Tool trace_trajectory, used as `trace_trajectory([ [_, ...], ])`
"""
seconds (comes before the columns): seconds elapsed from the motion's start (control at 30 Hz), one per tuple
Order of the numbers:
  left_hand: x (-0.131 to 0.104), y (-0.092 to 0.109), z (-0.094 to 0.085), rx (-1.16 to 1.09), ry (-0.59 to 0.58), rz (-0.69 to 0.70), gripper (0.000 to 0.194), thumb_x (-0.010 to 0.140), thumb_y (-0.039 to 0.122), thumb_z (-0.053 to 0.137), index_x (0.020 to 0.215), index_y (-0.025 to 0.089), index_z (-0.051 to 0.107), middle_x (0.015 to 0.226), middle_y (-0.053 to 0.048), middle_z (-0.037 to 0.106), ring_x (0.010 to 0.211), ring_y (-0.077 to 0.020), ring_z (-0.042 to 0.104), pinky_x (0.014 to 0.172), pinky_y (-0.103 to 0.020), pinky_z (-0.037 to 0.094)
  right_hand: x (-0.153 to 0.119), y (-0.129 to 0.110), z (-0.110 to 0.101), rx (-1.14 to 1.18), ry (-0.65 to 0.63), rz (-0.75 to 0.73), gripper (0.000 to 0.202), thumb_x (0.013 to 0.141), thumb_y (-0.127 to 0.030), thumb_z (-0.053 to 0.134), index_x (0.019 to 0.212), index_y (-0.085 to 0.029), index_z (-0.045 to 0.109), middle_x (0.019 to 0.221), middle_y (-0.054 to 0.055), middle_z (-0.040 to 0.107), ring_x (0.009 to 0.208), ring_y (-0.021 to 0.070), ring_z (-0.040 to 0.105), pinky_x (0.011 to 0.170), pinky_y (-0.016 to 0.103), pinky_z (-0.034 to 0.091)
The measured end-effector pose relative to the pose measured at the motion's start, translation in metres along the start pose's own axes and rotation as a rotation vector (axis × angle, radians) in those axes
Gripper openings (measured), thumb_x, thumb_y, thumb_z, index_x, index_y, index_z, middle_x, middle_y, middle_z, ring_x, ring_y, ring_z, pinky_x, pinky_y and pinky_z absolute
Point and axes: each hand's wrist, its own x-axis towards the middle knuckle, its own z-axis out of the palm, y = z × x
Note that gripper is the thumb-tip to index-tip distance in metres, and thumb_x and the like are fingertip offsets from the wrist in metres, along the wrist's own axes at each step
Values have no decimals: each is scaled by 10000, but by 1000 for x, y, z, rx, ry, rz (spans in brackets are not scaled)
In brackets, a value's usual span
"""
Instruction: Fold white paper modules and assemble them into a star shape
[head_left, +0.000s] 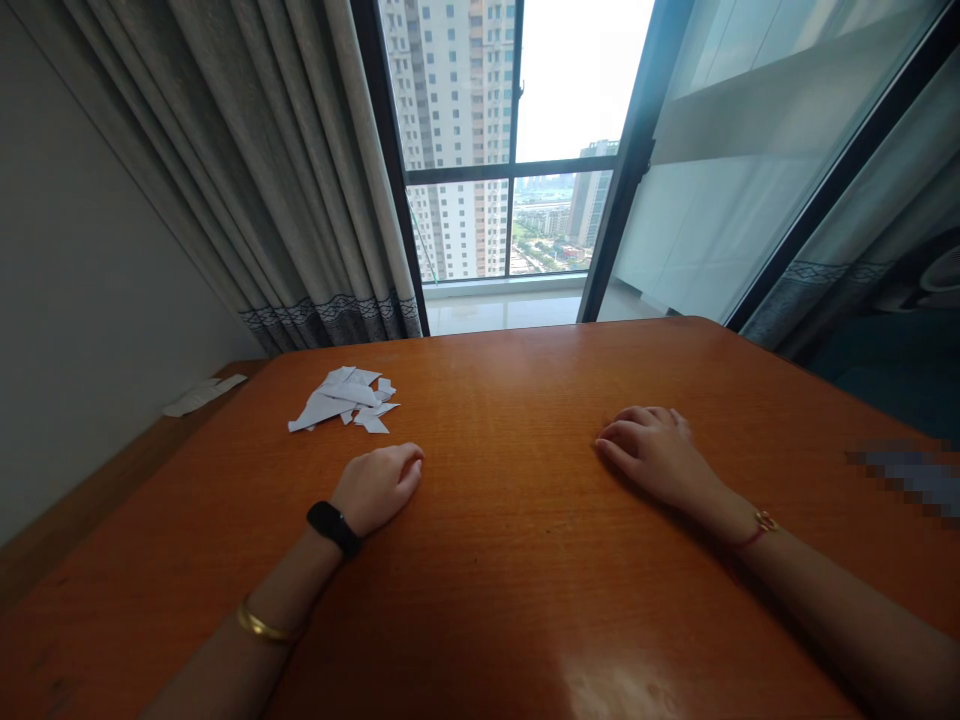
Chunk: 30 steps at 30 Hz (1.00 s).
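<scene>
My left hand (379, 487) rests on the wooden table with its fingers curled in and the thumb against them. Nothing shows in its grasp. Just beyond it lies a loose pile of white paper scraps (341, 395), cut or torn into angular pieces; the hand does not touch them. Farther right, my right hand (656, 455) lies palm down on the tabletop, fingers slightly bent and a little apart, holding nothing. A black wristband and a gold bangle are on the left arm, a thin red bracelet on the right wrist.
The orange-brown table (495, 580) stretches to a rounded far edge. A blurred-out item (911, 480) sits at its right side. Whitish strips (204, 396) lie on a ledge by the left wall. Grey curtains (300, 180) and a glass door stand behind the table.
</scene>
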Motion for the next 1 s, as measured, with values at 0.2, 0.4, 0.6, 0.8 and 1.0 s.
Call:
trace_trajectory([
  [0.2,0,-1,0,4,-5,5,299,917,371,362,1010,263,625,1004,-19,710,920,-214,650,723,-295,438,1,0,0,11,-10,10,340,859,-499,477,796,-273,723,1002,59,648,1000,292,499,952,574,281],
  [0.4,0,-1,1,-3,3,3,310,919,387,361,1051,261,612,1042,-21,704,941,-210,647,739,-288,441,0,1,2,9,2,9,320,866,-490,468,890,-284,711,980,57,672,1022,306,500,981,654,196],
  [0.6,-1,1,-1,4,-1,3,307,919,388,362,1039,263,615,1035,-17,705,939,-213,647,732,-293,444,0,2,5,34,-1,32,332,852,-507,498,1021,-279,671,996,48,686,1028,305,510,990,681,178],
  [0.8,-1,0,0,8,-1,5,296,922,391,363,1023,268,612,1011,-15,708,923,-213,647,711,-290,426,0,1,3,40,-44,5,308,873,-493,474,834,-288,701,956,36,672,1042,308,499,984,729,97],
  [1.0,0,-1,1,15,6,6,284,923,395,365,974,264,611,969,-11,709,870,-205,642,666,-284,397,0,0,1,11,-18,12,306,878,-465,472,830,-291,719,961,43,651,1021,300,501,978,730,126],
])
